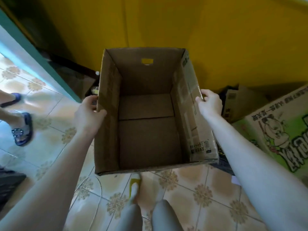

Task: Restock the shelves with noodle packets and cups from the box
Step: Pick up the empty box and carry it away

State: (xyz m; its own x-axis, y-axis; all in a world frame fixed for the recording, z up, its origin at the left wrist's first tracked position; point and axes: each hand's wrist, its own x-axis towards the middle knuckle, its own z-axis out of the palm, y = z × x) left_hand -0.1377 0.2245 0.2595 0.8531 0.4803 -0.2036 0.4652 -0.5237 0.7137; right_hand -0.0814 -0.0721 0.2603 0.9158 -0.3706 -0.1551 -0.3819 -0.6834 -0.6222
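A brown cardboard box [146, 130] is held out in front of me, top open toward the camera. Its inside shows only bare cardboard, with a hand-hole cut in the far wall. My left hand [88, 112] grips the box's left rim, thumb over the edge. My right hand [210, 102] grips the right flap, which carries printed text. No noodle packets or cups are in view.
A yellow wall [166, 22] rises behind the box. A green printed carton [280, 134] and an open carton [240, 104] stand at right. Another person's feet in blue sandals [22, 129] stand on the patterned tile floor at left. A teal door frame [33, 52] runs diagonally at left.
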